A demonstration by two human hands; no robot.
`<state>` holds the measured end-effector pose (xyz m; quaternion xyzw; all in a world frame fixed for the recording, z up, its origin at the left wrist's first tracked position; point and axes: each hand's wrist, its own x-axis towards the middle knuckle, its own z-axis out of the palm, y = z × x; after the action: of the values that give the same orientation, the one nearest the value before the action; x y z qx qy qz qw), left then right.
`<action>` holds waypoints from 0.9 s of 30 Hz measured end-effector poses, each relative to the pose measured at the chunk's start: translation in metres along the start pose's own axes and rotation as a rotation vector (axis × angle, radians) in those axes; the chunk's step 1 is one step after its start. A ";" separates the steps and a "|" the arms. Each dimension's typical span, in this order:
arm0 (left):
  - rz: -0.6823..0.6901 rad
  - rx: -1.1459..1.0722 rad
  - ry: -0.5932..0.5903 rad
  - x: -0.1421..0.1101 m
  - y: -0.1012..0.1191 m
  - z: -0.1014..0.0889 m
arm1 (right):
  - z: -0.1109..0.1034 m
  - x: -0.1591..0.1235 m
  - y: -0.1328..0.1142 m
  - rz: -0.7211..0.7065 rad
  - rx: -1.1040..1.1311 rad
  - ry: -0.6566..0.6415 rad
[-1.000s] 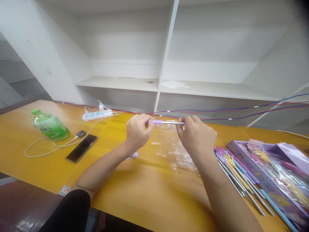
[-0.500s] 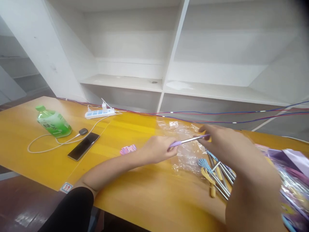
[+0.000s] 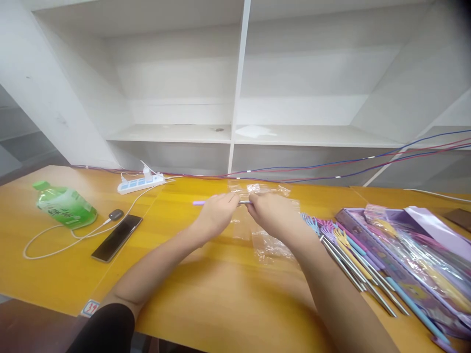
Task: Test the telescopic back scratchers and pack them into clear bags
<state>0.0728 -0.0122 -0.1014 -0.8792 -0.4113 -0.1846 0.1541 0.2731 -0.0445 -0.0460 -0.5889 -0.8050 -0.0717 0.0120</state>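
My left hand (image 3: 220, 212) is closed around a purple-handled back scratcher (image 3: 199, 203), whose handle end sticks out to the left. Closed on the same tool from the other side is my right hand (image 3: 271, 213). Only a short piece of metal rod shows between the two hands, and the tool's right end is hidden. It is held level above the table, with clear plastic wrappers (image 3: 270, 245) lying beneath and behind my right hand. To the right of that hand, several colourful back scratchers (image 3: 353, 255) with metal rods and claw-shaped heads lie in a pile.
A purple box (image 3: 390, 279) of wrapped items stands at the right. On the left are a green bottle (image 3: 68, 205), a phone (image 3: 117, 239), a white cable and a power strip (image 3: 142, 183). Blue and red cables run along the shelf unit at the back.
My hands, wider apart a second ago, are now close together with less rod showing. Half a second ago the tool was farther right and tilted; now it is level. The view has shifted too.
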 end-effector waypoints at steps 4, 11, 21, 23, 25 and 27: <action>0.004 0.030 -0.009 -0.001 0.001 0.001 | 0.007 0.012 -0.009 -0.040 -0.006 0.064; 0.033 0.033 -0.026 -0.002 0.003 0.003 | 0.021 0.024 -0.014 -0.093 0.005 0.097; -0.113 -0.028 -0.185 0.000 0.002 -0.013 | 0.024 0.042 0.010 -0.153 0.046 0.199; -0.134 -0.030 -0.221 0.000 0.002 -0.019 | 0.026 0.043 0.012 -0.156 0.047 0.213; -0.152 -0.034 -0.254 0.002 0.001 -0.025 | 0.028 0.044 0.013 -0.152 0.043 0.224; -0.170 -0.035 -0.275 0.004 -0.001 -0.030 | 0.030 0.044 0.013 -0.150 0.040 0.237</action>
<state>0.0685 -0.0219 -0.0732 -0.8607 -0.4982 -0.0821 0.0650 0.2741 0.0053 -0.0699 -0.5141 -0.8409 -0.1254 0.1131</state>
